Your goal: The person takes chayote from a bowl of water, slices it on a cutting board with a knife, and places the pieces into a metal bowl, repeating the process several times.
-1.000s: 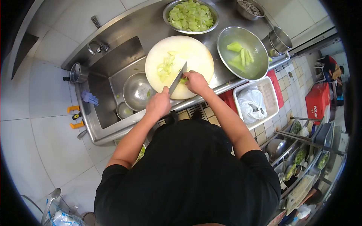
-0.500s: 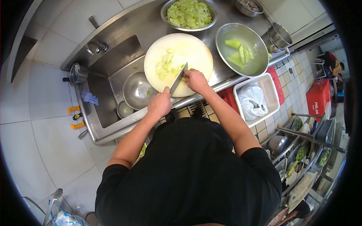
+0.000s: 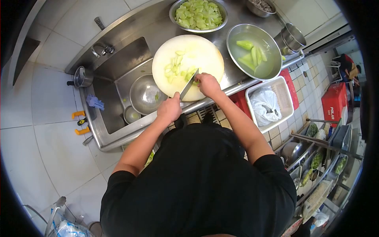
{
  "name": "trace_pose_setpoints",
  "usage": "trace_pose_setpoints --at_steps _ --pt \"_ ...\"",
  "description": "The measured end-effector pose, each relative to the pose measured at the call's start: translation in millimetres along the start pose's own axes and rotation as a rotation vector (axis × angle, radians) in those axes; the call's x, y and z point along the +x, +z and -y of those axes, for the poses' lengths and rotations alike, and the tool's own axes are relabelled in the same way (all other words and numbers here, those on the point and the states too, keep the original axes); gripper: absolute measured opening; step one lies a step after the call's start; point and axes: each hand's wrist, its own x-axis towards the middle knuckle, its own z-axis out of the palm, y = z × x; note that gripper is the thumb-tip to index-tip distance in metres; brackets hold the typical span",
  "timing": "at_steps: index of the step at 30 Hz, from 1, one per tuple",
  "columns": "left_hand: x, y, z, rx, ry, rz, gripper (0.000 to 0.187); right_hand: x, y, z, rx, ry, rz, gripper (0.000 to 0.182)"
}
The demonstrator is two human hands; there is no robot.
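My left hand [image 3: 169,108] is closed on the handle of a knife [image 3: 189,84], whose blade slants across a round white cutting board [image 3: 209,51]. Beside the blade, the fingertips of my right hand [image 3: 208,84] are pressed together on a piece of pale green vegetable [image 3: 196,83], mostly hidden by the fingers. Several cut slices [image 3: 173,68] lie on the board to the left of the blade. Longer green pieces [image 3: 254,56] sit in water in a metal bowl [image 3: 235,34] at the right. Another metal bowl [image 3: 172,15] behind the board is full of cut green pieces.
Left of the board is a metal sink [image 3: 112,112] holding a large bowl [image 3: 144,94] and a small one [image 3: 130,115]. A white basket [image 3: 287,100] with a plastic bag stands below the counter's right edge. Shelves [image 3: 316,142] are at the right.
The knife blade has shifted slightly up and right, closer to my right fingers. My right hand has moved a little to the right. The whole view has shifted slightly.
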Motion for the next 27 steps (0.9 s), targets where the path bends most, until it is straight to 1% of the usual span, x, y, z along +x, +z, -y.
trace_pose_setpoints --at_steps 2,4,7,8,10,13,14,17,20,23,27 --pt "4 8 7 0.0 0.009 -0.007 0.021 0 1 0 0.013 -0.01 0.0 0.017" --pt "-13 -11 -8 -0.022 0.012 -0.029 0.021 -2 1 -4 0.028 -0.002 -0.002 0.017" --pt "-1 7 -1 0.008 -0.007 0.03 0.021 -1 3 -5 0.038 0.005 -0.002 0.016" --pt "0 9 4 0.002 -0.001 0.017 0.021 -2 4 -5 0.025 0.004 0.001 0.016" --pt "-8 -5 -3 -0.009 0.02 -0.003 0.022 -5 2 -6 0.0 0.01 -0.001 0.015" --pt "0 16 2 0.011 -0.004 0.02 0.022 -4 -1 -3 -0.012 0.009 -0.012 0.012" --pt "2 21 6 -0.023 0.003 -0.003 0.022 -6 -2 -2 -0.002 0.012 -0.013 0.011" --pt "-8 1 -1 -0.023 0.045 -0.034 0.022 -6 1 -8 0.015 0.002 -0.026 0.01" --pt "-2 24 2 0.031 0.005 -0.001 0.022 -6 -2 -11 0.036 -0.005 -0.014 0.009" --pt "-5 4 -2 0.008 0.042 -0.005 0.021 -7 1 -14 0.056 -0.03 -0.035 0.008" --pt "-10 12 -7 0.004 0.024 -0.016 0.021 -11 -1 -18 0.069 -0.015 -0.014 0.007"
